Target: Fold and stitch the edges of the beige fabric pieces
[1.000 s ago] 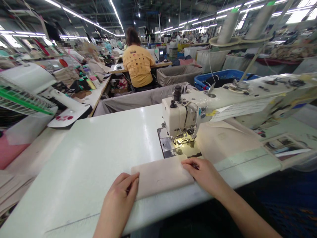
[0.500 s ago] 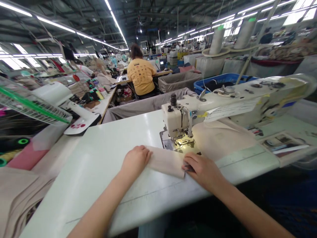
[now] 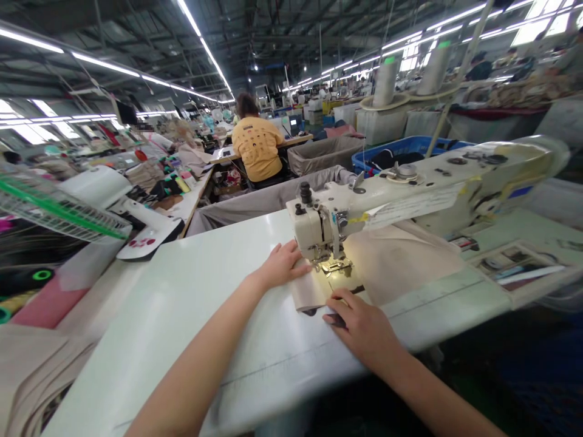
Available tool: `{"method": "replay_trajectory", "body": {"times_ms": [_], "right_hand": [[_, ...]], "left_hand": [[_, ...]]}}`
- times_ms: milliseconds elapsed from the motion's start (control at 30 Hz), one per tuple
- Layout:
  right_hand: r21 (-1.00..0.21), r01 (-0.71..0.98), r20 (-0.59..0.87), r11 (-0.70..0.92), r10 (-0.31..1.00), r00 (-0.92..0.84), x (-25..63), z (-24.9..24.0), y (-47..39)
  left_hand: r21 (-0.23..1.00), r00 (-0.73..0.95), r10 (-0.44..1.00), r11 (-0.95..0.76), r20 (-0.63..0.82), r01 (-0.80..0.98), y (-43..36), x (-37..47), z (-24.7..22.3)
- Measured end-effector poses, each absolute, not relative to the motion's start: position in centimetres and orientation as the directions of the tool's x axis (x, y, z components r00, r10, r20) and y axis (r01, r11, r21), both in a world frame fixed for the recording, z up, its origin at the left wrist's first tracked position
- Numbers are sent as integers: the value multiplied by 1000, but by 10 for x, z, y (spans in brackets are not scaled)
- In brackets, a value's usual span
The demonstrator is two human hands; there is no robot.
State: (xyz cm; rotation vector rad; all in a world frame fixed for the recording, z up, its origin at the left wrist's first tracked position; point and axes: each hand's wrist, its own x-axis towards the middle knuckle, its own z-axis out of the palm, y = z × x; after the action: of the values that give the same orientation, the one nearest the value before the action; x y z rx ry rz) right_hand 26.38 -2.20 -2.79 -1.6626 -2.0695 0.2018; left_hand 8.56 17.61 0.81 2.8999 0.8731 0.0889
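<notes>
A beige fabric piece (image 3: 308,292) lies at the front of the sewing machine (image 3: 314,227), its far edge by the lit presser foot (image 3: 336,267). My left hand (image 3: 285,265) rests on its left side, fingers stretched out and apart, close to the machine head. At the near right corner of the fabric is my right hand (image 3: 367,325), its fingers curled, index fingertip touching the edge. Between that thumb and fingers sits a small dark object (image 3: 337,320), mostly hidden; its kind is unclear. A larger beige panel (image 3: 405,261) lies under the machine arm.
A tray (image 3: 514,264) with small tools is set into the table (image 3: 218,291) at right. A white fan (image 3: 122,200) stands at left, near stacked beige fabric (image 3: 31,370). Beyond the table are a grey cloth bin (image 3: 255,197), a blue basket (image 3: 410,145) and a seated person (image 3: 257,145).
The fabric has turned and its near edge has shifted left. My left hand has moved right and forward, its fingers spreading flat by the machine. My right hand has moved slightly left and nearer.
</notes>
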Motion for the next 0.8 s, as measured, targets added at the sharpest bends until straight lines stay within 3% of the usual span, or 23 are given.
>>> {"method": "replay_trajectory", "body": {"times_ms": [500, 633, 800], "right_hand": [[-312, 899, 251, 309, 939, -235, 266, -26, -13], [-307, 899, 232, 312, 941, -248, 268, -21, -8], [-326, 898, 194, 296, 950, -243, 269, -15, -6]], "left_hand": [[155, 832, 553, -826, 36, 542, 178, 86, 10], [96, 805, 592, -803, 22, 588, 171, 91, 17], [15, 721, 680, -729, 135, 685, 120, 101, 15]]}}
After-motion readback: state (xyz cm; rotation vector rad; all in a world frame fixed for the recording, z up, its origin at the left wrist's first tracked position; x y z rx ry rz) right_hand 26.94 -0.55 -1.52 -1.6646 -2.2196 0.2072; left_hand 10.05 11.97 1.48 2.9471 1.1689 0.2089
